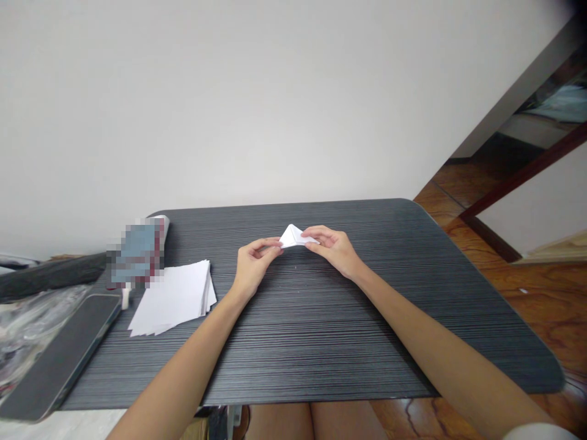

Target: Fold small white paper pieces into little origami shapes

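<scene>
A small piece of folded white paper (290, 236), roughly triangular with a peak pointing away from me, is held between my two hands above the dark table. My left hand (251, 263) pinches its left corner between thumb and fingers. On the other side, my right hand (334, 247) grips the right part, the thumb below and the fingers over it. The fingertips cover both ends of the paper.
A stack of white paper sheets (169, 299) lies on the left of the dark wood-grain table (321, 342). Behind it is a partly pixelated bluish item (137, 250). A flat dark grey panel (64, 354) sits at the left edge. A white wall (275, 104) rises behind.
</scene>
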### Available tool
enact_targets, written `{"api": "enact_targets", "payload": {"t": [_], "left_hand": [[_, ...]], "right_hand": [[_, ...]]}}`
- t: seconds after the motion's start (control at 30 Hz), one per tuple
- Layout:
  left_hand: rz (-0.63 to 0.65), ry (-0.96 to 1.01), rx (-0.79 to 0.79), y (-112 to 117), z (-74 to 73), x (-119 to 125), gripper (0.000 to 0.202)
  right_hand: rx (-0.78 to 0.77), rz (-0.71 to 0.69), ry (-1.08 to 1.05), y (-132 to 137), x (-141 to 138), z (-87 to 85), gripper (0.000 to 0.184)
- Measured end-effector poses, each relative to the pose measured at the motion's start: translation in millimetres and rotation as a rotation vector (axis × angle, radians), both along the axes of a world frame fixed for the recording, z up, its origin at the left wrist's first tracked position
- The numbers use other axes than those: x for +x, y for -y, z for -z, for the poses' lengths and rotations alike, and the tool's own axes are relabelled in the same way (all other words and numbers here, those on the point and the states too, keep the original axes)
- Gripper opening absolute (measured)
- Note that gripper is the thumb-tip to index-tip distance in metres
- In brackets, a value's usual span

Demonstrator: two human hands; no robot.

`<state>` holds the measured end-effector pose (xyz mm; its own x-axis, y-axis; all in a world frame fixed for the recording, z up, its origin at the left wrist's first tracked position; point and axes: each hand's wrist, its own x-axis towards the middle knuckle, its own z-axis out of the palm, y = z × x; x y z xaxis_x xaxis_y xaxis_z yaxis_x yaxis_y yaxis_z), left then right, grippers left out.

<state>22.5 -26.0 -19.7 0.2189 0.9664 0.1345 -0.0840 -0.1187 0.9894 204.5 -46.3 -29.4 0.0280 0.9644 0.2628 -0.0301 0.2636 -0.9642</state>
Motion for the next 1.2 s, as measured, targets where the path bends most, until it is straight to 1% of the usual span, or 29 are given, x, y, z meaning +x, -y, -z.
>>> {"api": "enact_targets", "payload": {"t": [0.1, 0.2, 0.37, 0.53, 0.67, 0.9, 1.07, 1.2], "left_hand": [[0.059, 0.026, 0.003, 2.5, -3.3, 1.6, 0.015], [0.126, -0.001, 0.036, 4.9, -6.6, 2.7, 0.016], [0.177, -0.087, 0.116, 4.8, -6.5, 2.3, 0.028], [0.208, -0.181, 0.238, 2.3, -0.5, 0.5, 0.028], [0.207, -0.297, 0.308, 3.0, 0.2, -0.3, 0.026], [0.170, -0.263, 0.289, 3.2, 3.2, -0.4, 0.024], [0.194, -0.215, 0.277, 3.4, 4.2, -0.3, 0.021], [0.200, -0.262, 0.289, 4.0, 2.8, -0.1, 0.024]], "right_hand": [[0.032, -0.092, 0.004, 0.6, -0.7, 0.3, 0.027], [0.039, -0.130, 0.014, 1.6, -1.4, 0.6, 0.029], [0.036, -0.152, 0.039, 3.5, -2.2, -0.1, 0.024], [0.059, -0.132, 0.084, 3.3, -2.8, 2.1, 0.020], [0.081, -0.132, 0.101, 2.6, -3.3, 5.0, 0.017], [0.086, -0.189, 0.079, 4.6, -6.6, 4.7, 0.027], [0.115, -0.155, 0.135, 5.4, -8.4, 4.6, 0.020], [0.104, -0.114, 0.151, 5.0, -8.2, 2.6, 0.017]]}}
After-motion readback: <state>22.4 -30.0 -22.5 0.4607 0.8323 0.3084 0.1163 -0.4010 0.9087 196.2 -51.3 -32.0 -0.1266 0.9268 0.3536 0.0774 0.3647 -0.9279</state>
